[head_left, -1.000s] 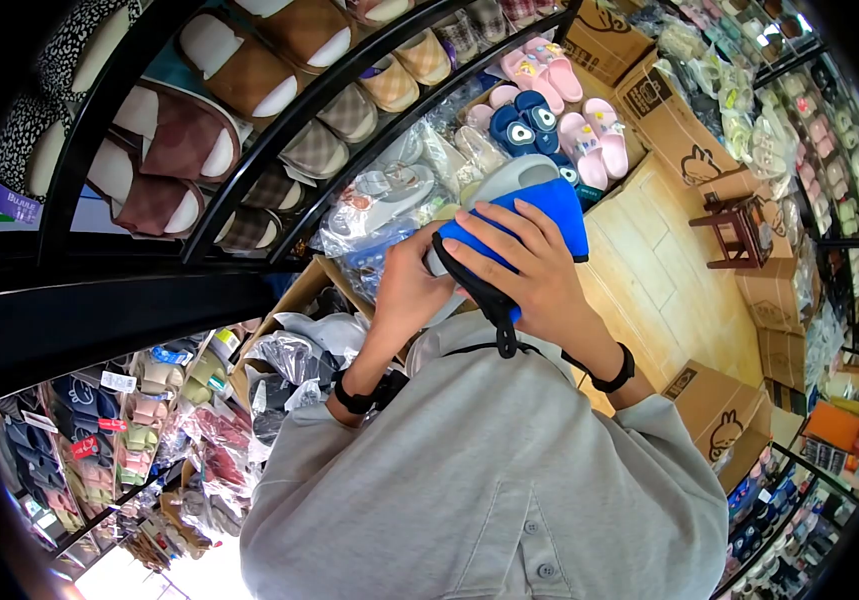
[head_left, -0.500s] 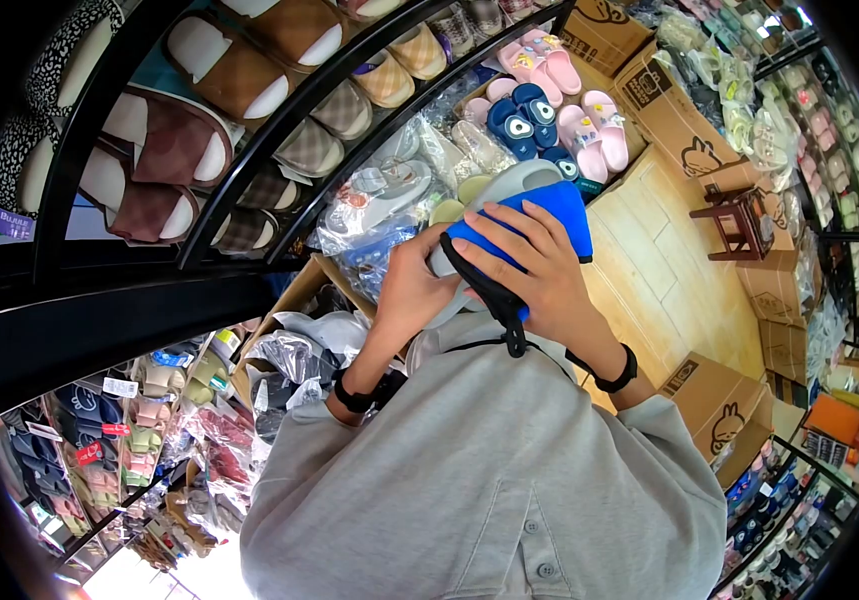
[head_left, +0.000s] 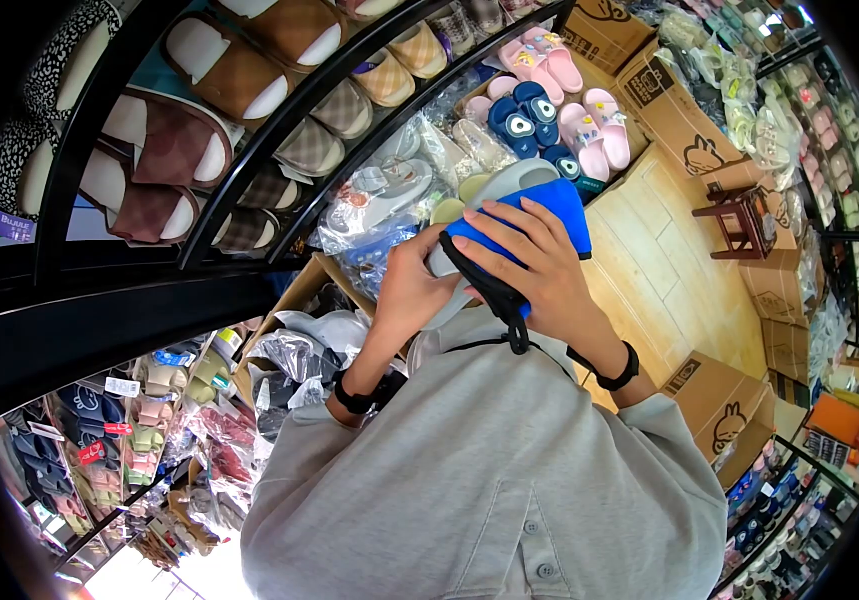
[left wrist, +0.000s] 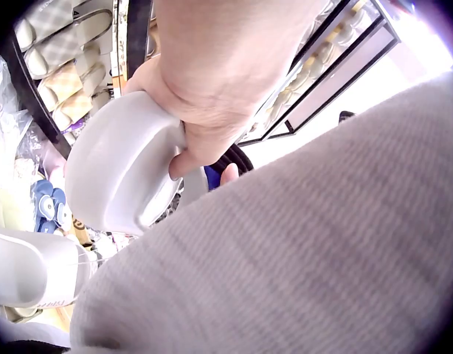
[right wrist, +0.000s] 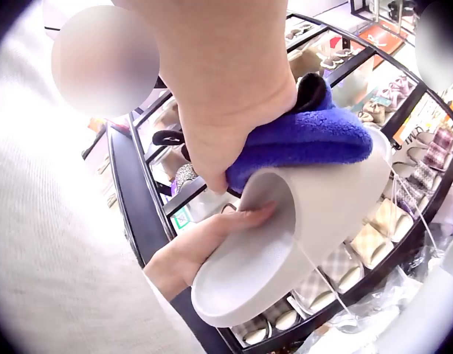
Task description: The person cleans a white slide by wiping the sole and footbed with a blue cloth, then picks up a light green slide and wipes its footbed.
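My left hand (head_left: 407,288) grips a pale grey slide slipper (head_left: 511,180) from below, close to my chest. In the left wrist view the fingers (left wrist: 204,110) curl round the slipper's rounded end (left wrist: 119,169). My right hand (head_left: 541,265) holds a blue fleecy cloth (head_left: 554,205) and presses it onto the slipper's upper band. The right wrist view shows the cloth (right wrist: 308,140) lying on the slipper (right wrist: 300,228), with my left hand (right wrist: 204,247) reaching in under the sole. A black strap (head_left: 494,295) hangs from under the right hand.
Black metal racks (head_left: 279,130) of brown and checked slippers stand in front. Bagged slippers (head_left: 389,195), pink and navy children's slides (head_left: 549,110) and cardboard boxes (head_left: 669,120) lie beyond. A second pale slipper (left wrist: 31,276) hangs low on the left. A wooden stool (head_left: 739,225) stands on the floor.
Both hands and the slipper have shifted very slightly to the right. The grips look the same.
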